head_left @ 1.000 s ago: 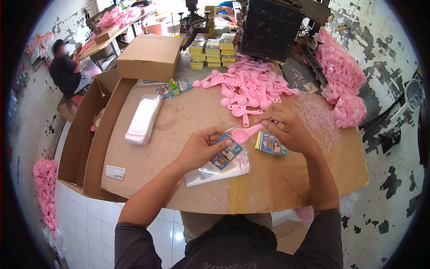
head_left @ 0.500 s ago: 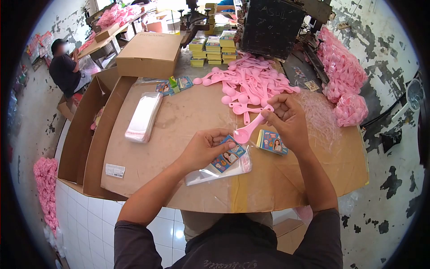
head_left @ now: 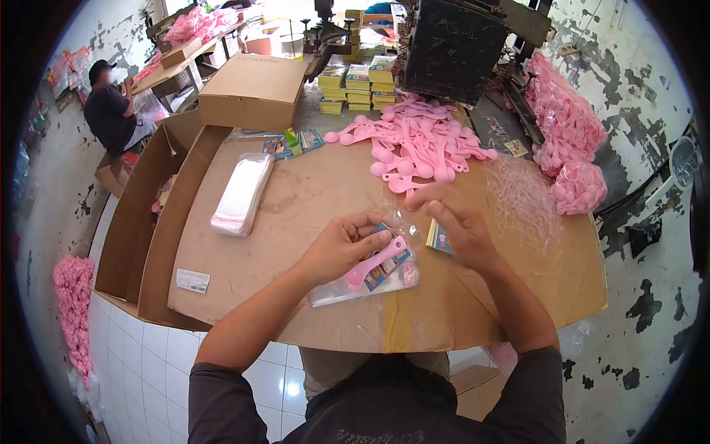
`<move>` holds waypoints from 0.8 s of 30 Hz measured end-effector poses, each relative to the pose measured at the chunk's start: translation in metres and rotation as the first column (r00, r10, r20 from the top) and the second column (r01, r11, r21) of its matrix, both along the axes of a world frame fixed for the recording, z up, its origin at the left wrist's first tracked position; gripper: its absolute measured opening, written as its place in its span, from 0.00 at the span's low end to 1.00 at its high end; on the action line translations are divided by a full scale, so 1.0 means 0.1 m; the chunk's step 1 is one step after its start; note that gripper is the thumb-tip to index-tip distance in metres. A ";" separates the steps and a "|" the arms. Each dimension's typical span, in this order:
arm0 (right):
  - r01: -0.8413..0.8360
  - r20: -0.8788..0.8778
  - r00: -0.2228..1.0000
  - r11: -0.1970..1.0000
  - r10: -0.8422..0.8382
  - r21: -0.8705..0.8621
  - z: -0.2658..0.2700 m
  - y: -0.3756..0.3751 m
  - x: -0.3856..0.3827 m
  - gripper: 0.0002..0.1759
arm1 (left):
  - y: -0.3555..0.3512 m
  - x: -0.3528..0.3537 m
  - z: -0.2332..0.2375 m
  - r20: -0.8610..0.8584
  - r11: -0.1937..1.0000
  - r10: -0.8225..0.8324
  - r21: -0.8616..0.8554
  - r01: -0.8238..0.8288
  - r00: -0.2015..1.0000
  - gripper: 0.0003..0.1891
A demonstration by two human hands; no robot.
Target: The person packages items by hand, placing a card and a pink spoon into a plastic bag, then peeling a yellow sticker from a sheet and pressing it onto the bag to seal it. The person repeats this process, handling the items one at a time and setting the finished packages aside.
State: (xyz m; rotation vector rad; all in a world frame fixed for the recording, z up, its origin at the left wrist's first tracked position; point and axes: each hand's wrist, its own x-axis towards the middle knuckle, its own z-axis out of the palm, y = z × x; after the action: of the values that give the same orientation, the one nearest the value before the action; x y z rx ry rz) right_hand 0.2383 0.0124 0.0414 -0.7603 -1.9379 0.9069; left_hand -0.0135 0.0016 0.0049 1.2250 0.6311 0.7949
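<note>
My left hand [head_left: 342, 246] pinches a clear plastic bag [head_left: 347, 290] that lies on the cardboard work surface [head_left: 296, 200]. A printed card [head_left: 384, 272] and a pink plastic spoon [head_left: 376, 262] rest in or on the bag's mouth; I cannot tell which. The spoon's handle points up and right. My right hand [head_left: 452, 222] hovers just right of the bag, fingers spread and blurred, holding nothing. Under it sits a small stack of printed cards [head_left: 436, 238].
A heap of pink spoons [head_left: 421, 140] lies at the back, a stack of clear bags [head_left: 240, 194] to the left, thin plastic strips [head_left: 521, 196] to the right. Behind stand a closed carton [head_left: 251, 92], card bundles [head_left: 359, 85] and a black machine [head_left: 451, 48]. A person [head_left: 107, 111] sits far left.
My right hand has let go of the pink spoon, which now lies with the card at the bag held by my left hand. The right hand has opened and drawn slightly back.
</note>
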 end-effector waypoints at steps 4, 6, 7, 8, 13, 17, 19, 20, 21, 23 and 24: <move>-0.122 0.044 0.992 0.991 0.119 0.063 0.29 -0.04 -0.12 0.13 | -0.02 -0.01 0.03 0.099 0.996 -0.091 -0.015 0.093 0.991 0.17; -0.238 0.264 0.945 0.958 0.190 0.161 0.44 -0.08 -0.16 0.13 | -0.02 -0.03 0.02 0.113 0.989 -0.149 0.003 0.150 0.982 0.18; -0.266 0.248 0.943 0.950 0.221 0.164 0.49 -0.07 -0.16 0.13 | -0.01 -0.04 -0.01 0.123 0.988 -0.152 0.007 0.152 0.981 0.19; -0.295 0.233 0.939 0.941 0.253 0.167 0.52 -0.06 -0.16 0.12 | 0.01 -0.05 -0.06 0.133 0.988 -0.154 0.011 0.154 0.979 0.19; -0.141 0.343 0.939 0.884 -0.024 0.445 0.88 -0.23 -0.25 0.06 | -0.04 0.02 0.06 0.175 0.940 0.102 0.306 -0.152 0.979 0.23; 0.048 0.415 0.845 0.822 -0.336 0.567 0.88 -0.31 -0.29 0.06 | -0.13 0.00 0.16 0.029 0.790 0.159 0.596 -0.144 0.987 0.23; 0.099 0.414 0.852 0.875 -0.320 0.473 0.87 -0.32 -0.30 0.07 | -0.18 0.03 0.16 -0.039 0.739 0.236 0.656 -0.153 0.971 0.22; 0.108 0.398 0.868 0.896 -0.296 0.430 0.87 -0.33 -0.30 0.07 | -0.18 0.05 0.12 -0.066 0.727 0.289 0.664 -0.174 0.955 0.21; 0.114 0.380 0.884 0.915 -0.271 0.386 0.87 -0.34 -0.31 0.07 | -0.18 0.06 0.10 -0.093 0.715 0.342 0.672 -0.195 0.935 0.20; 0.103 0.365 0.899 0.926 -0.243 0.363 0.83 -0.35 -0.33 0.07 | -0.18 0.10 0.14 0.009 0.747 0.299 0.620 -0.240 0.954 0.18; 0.097 0.357 0.905 0.931 -0.230 0.352 0.81 -0.35 -0.33 0.07 | -0.18 0.11 0.15 0.062 0.763 0.278 0.592 -0.259 0.959 0.17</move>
State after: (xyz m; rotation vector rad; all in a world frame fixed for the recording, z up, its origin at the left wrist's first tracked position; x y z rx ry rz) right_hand 0.2050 -0.0228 0.1221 -0.9420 -2.2552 0.3230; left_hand -0.0025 -0.0167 0.0201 1.7472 0.6074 1.2870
